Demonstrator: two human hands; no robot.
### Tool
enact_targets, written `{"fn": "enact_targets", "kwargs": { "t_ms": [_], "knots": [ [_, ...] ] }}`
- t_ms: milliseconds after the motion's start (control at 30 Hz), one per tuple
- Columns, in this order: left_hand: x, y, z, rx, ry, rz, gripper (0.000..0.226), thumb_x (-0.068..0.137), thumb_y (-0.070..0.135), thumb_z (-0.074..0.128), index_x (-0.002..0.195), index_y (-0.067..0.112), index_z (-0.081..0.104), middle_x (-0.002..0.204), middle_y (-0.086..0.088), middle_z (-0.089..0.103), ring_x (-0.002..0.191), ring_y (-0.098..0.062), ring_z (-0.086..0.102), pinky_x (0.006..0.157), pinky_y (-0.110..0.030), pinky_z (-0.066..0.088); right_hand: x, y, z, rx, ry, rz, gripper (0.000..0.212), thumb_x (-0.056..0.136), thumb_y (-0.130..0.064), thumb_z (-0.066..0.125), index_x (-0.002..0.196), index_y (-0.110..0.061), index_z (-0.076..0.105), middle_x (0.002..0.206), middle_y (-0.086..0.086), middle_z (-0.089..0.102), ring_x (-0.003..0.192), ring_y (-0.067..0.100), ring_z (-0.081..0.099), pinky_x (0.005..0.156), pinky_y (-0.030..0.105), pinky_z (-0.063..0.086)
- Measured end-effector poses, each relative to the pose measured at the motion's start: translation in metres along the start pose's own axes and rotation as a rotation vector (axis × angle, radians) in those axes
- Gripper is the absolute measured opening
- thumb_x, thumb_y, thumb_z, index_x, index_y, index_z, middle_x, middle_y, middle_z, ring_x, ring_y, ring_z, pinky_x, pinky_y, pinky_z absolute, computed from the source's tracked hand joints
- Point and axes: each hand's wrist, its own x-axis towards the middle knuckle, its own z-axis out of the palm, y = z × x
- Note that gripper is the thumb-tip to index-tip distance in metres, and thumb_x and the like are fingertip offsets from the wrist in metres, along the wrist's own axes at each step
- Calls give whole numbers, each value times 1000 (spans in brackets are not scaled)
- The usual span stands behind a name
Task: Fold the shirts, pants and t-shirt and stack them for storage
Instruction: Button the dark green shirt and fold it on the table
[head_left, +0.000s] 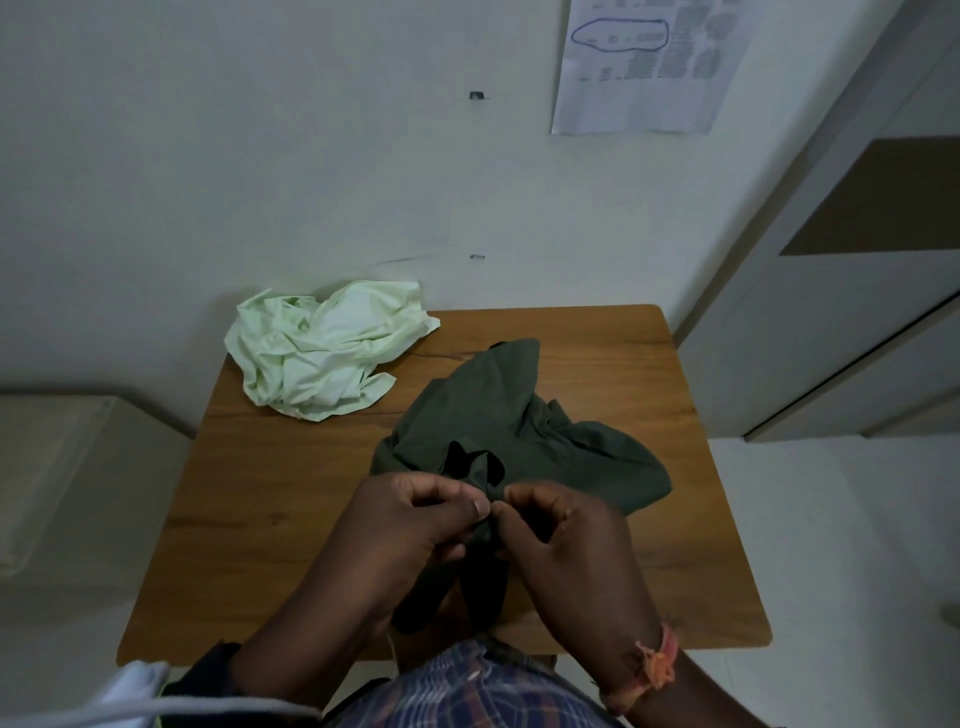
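Both the left hand (415, 519) and right hand (561, 535) pinch the crumpled dark green garment (498, 426) lying unfolded on the wooden table (291, 493).

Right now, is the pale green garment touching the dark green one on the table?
Apart. The head view shows bare wooden table between the crumpled pale green garment at the far left and the dark green garment nearer the person.

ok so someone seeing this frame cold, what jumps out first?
Both hands, low in the middle: the left hand and right hand pinch a bunched part of the dark green garment, which sprawls over the wooden table. Next, the crumpled pale green garment at the table's far left corner, by the wall.
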Motion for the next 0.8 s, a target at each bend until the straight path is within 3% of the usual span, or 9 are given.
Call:
{"fn": "enact_targets", "kwargs": {
  "t_ms": [100, 167, 333, 567, 700, 800],
  "knots": [
    [1, 2, 0, 25, 49, 30, 9, 87, 16, 81, 79, 18, 84, 85, -3, 80, 81, -13, 76, 71, -29, 61, -1, -5, -5, -14, -60, -63, 18, 95, -20, 67, 100, -32, 79, 87, -15, 75, 78, 1, 70, 70, 36, 59],
    [2, 3, -2, 48, 63, 57, 8, 88, 15, 79, 82, 17, 83, 85, -2, 80, 84, -14, 77, 71, -28, 61, -3, -8, -7, -42, -118, -114, 24, 96, -17, 63, 106, -33, 79, 82, -13, 75, 73, 5, 69, 64, 32, 57],
    [-1, 0, -1, 25, 36, 30, 10, 92, 8, 74, 89, 13, 82, 87, -2, 81, 84, -13, 77, 72, -26, 62, 0, -5, -2, -175, -96, -179, 14, 95, -22, 67, 94, -24, 81, 79, -7, 74, 75, 7, 68, 62, 28, 52],
    [-5, 3, 5, -95, -60, -8, 9, 83, 20, 81, 85, 12, 84, 92, -8, 81, 90, -20, 78, 84, -35, 60, 1, -5, 2, -248, -22, -162, 7, 94, -25, 66, 95, -27, 72, 80, -10, 71, 74, 5, 66, 63, 27, 54],
    [1, -2, 8, -70, 34, -10, 8, 91, 11, 75, 88, 8, 82, 88, -9, 80, 90, -22, 78, 79, -32, 61, 1, -4, 7, -183, -15, -106, 2, 92, -30, 70, 94, -30, 69, 82, -14, 71, 75, 0, 67, 65, 29, 58],
    [5, -4, 11, -7, 50, 11, 11, 96, 11, 71, 90, 10, 81, 83, -5, 80, 82, -14, 77, 70, -23, 58, 0, -3, 8, -176, 38, -91, 5, 90, -30, 74, 90, -31, 69, 78, -15, 70, 76, -1, 67, 63, 26, 57]
  ]
}}
